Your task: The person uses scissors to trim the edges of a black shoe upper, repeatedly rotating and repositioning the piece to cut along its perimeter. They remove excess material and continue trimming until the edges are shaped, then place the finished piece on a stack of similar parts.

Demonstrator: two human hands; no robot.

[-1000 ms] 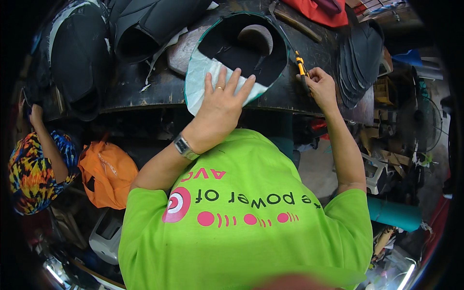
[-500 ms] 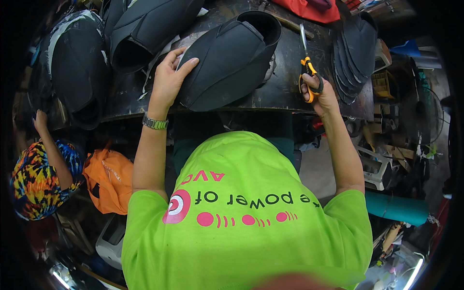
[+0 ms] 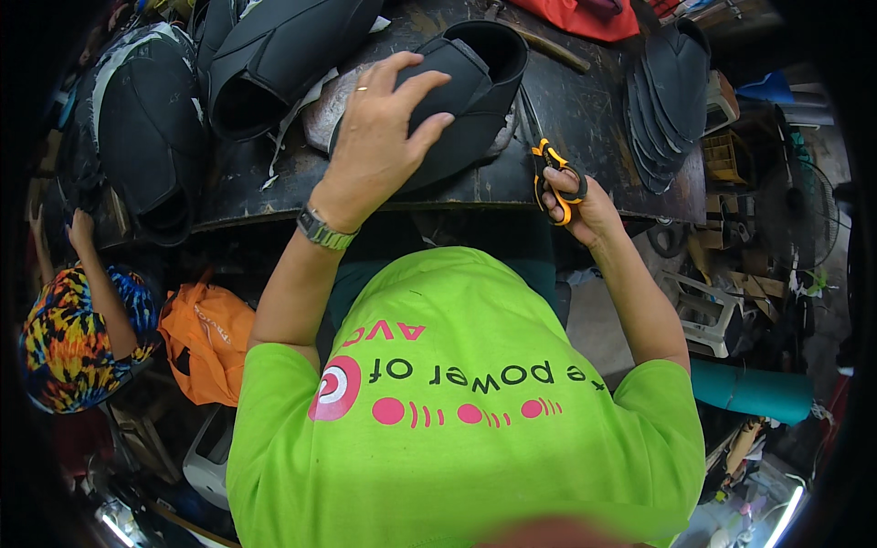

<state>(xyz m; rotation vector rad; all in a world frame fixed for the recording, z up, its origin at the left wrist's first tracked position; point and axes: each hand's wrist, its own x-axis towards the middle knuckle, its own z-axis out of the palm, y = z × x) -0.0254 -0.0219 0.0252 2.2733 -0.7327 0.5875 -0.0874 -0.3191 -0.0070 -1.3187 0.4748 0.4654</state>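
A black stitched, padded piece [image 3: 470,121] with a round opening at its far right end lies on the dark worktable [image 3: 274,196] before me. Over its left part my left hand [image 3: 379,137] is spread, fingers apart; whether they touch the surface I cannot tell. The hand hides much of the piece's near left side. In my right hand [image 3: 585,205] is a pair of scissors [image 3: 562,183] with orange and black handles, fingers curled round them. The blades point away from me, beside the right edge of the black piece. A grey, worn-looking object [image 3: 322,123] shows beneath it at the left.
More black padded pieces [image 3: 146,128] lie at the left, and a fanned stack of black cut pieces [image 3: 665,110] at the right. A red bag [image 3: 585,16] and a wooden stick [image 3: 557,50] lie at the back. Another person's hand [image 3: 80,228] is at the table's left edge.
My left hand has let go of the black piece's left edge and moved right over it, fingers spreading. My right hand has brought the scissors left, close to the piece.
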